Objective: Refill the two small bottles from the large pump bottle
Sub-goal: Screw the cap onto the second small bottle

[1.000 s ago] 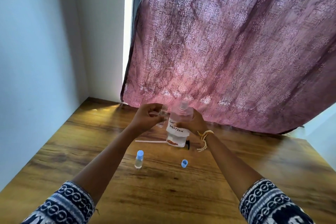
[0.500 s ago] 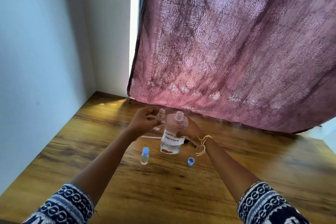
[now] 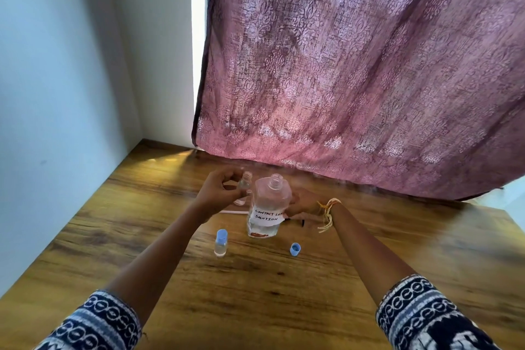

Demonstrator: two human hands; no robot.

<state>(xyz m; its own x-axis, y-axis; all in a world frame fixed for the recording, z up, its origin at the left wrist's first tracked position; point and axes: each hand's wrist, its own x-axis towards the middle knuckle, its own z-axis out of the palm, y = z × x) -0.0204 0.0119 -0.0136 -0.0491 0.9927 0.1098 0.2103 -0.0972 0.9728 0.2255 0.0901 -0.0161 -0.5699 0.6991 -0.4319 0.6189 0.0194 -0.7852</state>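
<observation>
The large clear bottle [image 3: 268, 207], labelled "contact lens solution", stands upright on the wooden table [image 3: 170, 278] with its neck open and no pump on it. My right hand [image 3: 302, 203] grips its far side. My left hand [image 3: 220, 193] holds an uncapped small clear bottle [image 3: 244, 185] just left of the large bottle's neck. A second small bottle [image 3: 221, 243] with a blue cap stands nearer to me. A loose blue cap [image 3: 295, 249] lies to its right.
The pump with its white tube [image 3: 233, 212] and dark nozzle [image 3: 298, 221] lies on the table behind the large bottle. A mauve curtain [image 3: 355, 79] hangs over the table's far edge. A pale wall [image 3: 56, 94] borders the left side.
The large bottle has come down from a tilted, raised pose beside the small bottle to stand upright on the table. Both hands keep their hold.
</observation>
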